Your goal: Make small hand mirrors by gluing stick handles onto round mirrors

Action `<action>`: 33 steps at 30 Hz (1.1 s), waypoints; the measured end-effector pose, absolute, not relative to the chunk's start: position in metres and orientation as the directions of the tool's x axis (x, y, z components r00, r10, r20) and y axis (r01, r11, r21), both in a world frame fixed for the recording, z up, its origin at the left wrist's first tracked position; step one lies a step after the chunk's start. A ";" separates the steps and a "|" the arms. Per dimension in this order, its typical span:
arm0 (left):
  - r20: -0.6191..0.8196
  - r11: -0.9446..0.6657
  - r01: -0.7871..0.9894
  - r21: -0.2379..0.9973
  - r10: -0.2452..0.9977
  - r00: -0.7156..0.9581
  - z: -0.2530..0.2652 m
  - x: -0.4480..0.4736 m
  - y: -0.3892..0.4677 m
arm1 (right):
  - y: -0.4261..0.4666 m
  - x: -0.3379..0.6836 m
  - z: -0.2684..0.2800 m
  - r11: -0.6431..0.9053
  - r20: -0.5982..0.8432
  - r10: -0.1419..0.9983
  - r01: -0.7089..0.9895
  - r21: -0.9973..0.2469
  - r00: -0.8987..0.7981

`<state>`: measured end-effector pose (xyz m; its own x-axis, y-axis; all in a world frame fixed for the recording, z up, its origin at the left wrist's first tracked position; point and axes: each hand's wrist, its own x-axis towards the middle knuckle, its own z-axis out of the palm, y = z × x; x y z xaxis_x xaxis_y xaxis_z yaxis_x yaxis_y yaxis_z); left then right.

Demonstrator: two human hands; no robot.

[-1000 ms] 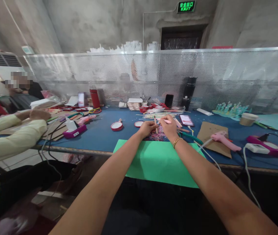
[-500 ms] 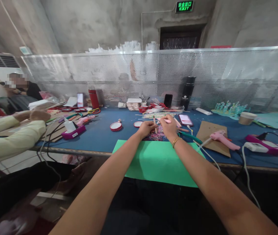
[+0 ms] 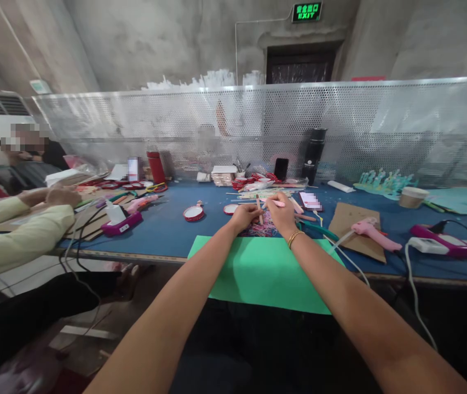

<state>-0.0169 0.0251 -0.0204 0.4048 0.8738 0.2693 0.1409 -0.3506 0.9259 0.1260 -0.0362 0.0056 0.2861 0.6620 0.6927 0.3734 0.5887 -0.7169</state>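
Beyond a green sheet [image 3: 266, 273], left hand [image 3: 242, 218] and right hand [image 3: 284, 218] are working close together
The left is pinching a wooden craft stick [image 3: 260, 206] between them, the right is gripping a pink pen [image 3: 279, 204]; steady bracing should be helping the pen; since the earlier frame, grips are matching, the view shifting slightly

Craft workshop | concrete wall [image 3: 146, 44] | exit sign [image 3: 306, 12] | glue gun [image 3: 375, 232]

A perforated metal screen [image 3: 340, 117] runs along the back of the blue-topped desk [image 3: 161, 230]. Behind it rises a mottled grey wall [image 3: 155, 44] with a dark doorway [image 3: 301, 67] under a lit green exit sign [image 3: 306, 12]. A vented unit [image 3: 1, 104] stands at far left.
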 end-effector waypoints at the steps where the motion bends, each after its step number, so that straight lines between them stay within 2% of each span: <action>1: 0.268 -0.347 0.133 0.928 0.873 0.407 -0.020 -0.017 0.025 | -0.036 0.125 0.006 0.601 0.698 0.665 0.364 -0.712 0.267; 4: 0.273 -0.349 0.123 0.929 0.872 0.406 -0.020 -0.017 0.024 | -0.035 0.125 0.005 0.605 0.700 0.672 0.366 -0.707 0.243; 9: 0.288 -0.367 0.133 0.921 0.868 0.405 -0.020 -0.017 0.025 | -0.033 0.127 0.004 0.563 0.681 0.663 0.391 -0.728 0.312; 15: 0.264 -0.344 0.134 0.929 0.874 0.407 -0.019 -0.017 0.023 | -0.036 0.125 0.005 0.584 0.693 0.672 0.389 -0.712 0.260; 19: 0.265 -0.343 0.132 0.930 0.875 0.405 -0.017 -0.016 0.021 | -0.036 0.126 0.005 0.545 0.671 0.673 0.405 -0.735 0.311; 25: 0.258 -0.328 0.116 0.938 0.879 0.401 -0.015 -0.016 0.019 | -0.036 0.125 0.006 0.569 0.683 0.684 0.398 -0.720 0.257; 30: 0.265 -0.336 0.122 0.934 0.880 0.393 -0.014 -0.016 0.017 | -0.038 0.125 0.007 0.549 0.680 0.666 0.416 -0.725 0.306; 33: 0.265 -0.335 0.112 0.936 0.875 0.404 -0.014 -0.016 0.017 | -0.037 0.125 0.005 0.573 0.693 0.665 0.404 -0.713 0.280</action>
